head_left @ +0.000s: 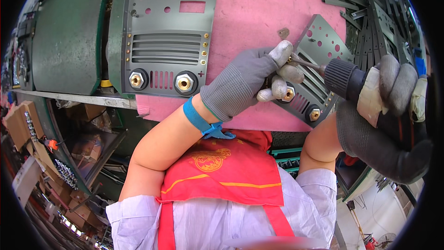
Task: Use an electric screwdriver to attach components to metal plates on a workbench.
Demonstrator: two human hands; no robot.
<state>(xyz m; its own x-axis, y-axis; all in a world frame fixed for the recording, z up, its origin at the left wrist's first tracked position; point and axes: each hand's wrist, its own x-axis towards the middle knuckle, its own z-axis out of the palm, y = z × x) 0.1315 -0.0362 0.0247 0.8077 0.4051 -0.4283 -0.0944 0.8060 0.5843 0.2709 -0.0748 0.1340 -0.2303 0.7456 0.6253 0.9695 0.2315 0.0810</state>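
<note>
Left hand: grey knit-gloved left hand (pixel 252 79) is pressed down on the tilted grey front panel (pixel 319 60), fingers curled together, with the white-tipped fingertips (pixel 283 52) pinching right at the spot where the driver bit lands. Looks like it's steadying a small screw there, but the screw itself is too small to make out.

Right hand: right hand (pixel 393 97), also gloved, is wrapped tight around the taped body of a powered screwdriver (pixel 351 79), fingers fully closed on it. The bit points left, into the panel's upper left edge.

Where the panel is: right side of the pink work mat (pixel 249 9), lying skewed, near edge just about hanging over the mat's near edge. It has louvre slots, round holes and two brass hex sockets (pixel 288 93) along its near edge.

Other stuff: a second, finished-looking panel (pixel 166 41) sits square on the left of the mat, with brass screws down both sides of its slots. Pile of dark metal strips (pixel 370 4) on the far right. Blue wrist strap (pixel 200 119) on the left forearm.

Step in hand: I'd say driving one of the small side screws into the tilted panel.

Next move needs: my guess, keep the bit square to the screw and hold the panel from sliding, since it sits loose on the mat.
</note>
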